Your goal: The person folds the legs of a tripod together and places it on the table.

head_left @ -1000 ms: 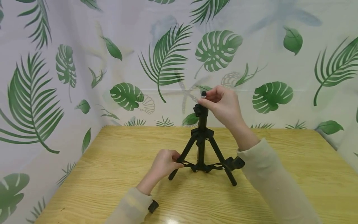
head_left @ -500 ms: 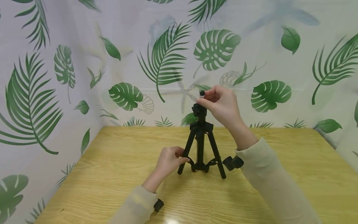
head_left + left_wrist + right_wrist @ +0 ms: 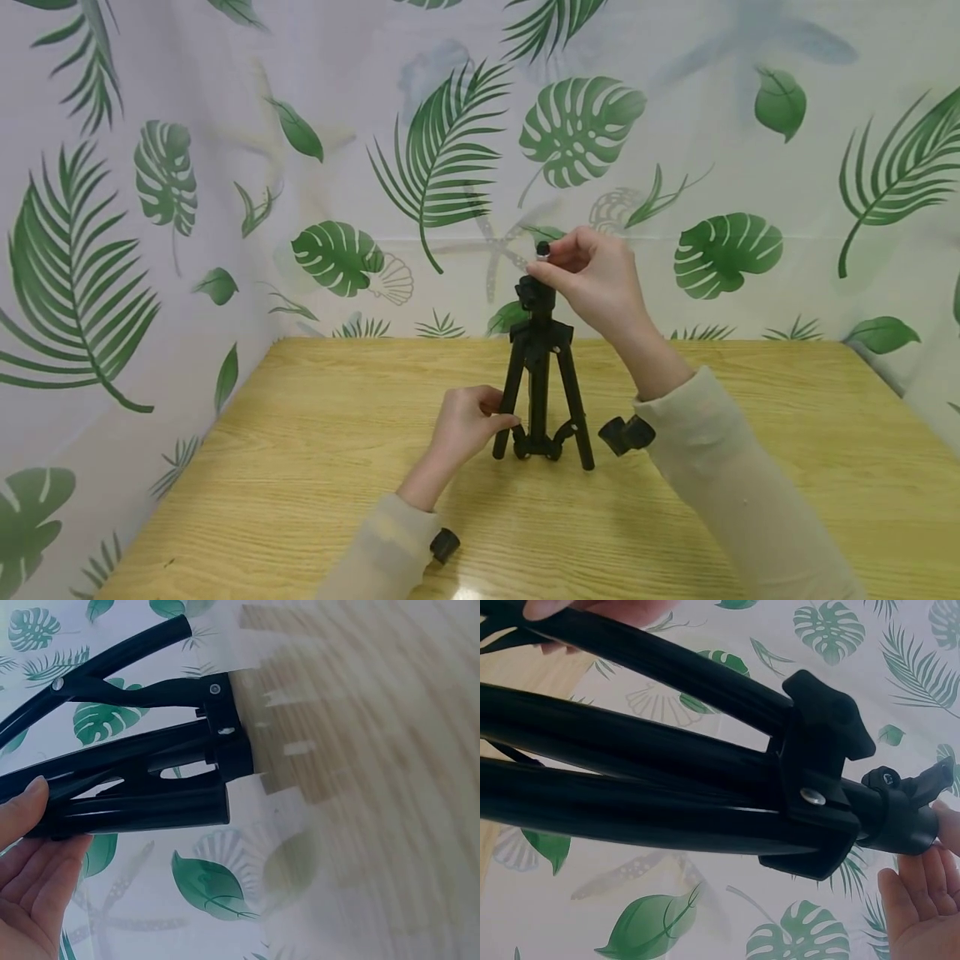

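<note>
Because both hands have hold of it, the black tripod point(image 3: 537, 375) is steadied upright at about the middle of the bench point(image 3: 337, 417); whether its feet bear on the wood cannot be told. Left and right legs slant slightly outward from the collar point(image 3: 817, 802); bent braces join them to a low hub point(image 3: 229, 727) on the centre column. A small clamp point(image 3: 885, 780) sits on the neck, above the collar's larger knob point(image 3: 832, 712).

Left hand point(image 3: 467, 421): fingers closed about the lower left leg, thumb on one side, the others opposite. Right hand point(image 3: 600, 279): thumb and fingers pinch the top end from the right, the dark tip point(image 3: 543, 248) showing beside them.

Pale sleeves point(image 3: 750, 483) on both arms; one black fitting point(image 3: 627, 435) near each cuff. Bench top: yellow wood grain. Far and left sides: white cloth point(image 3: 450, 279) printed with green leaves, faint shells and starfish.
</note>
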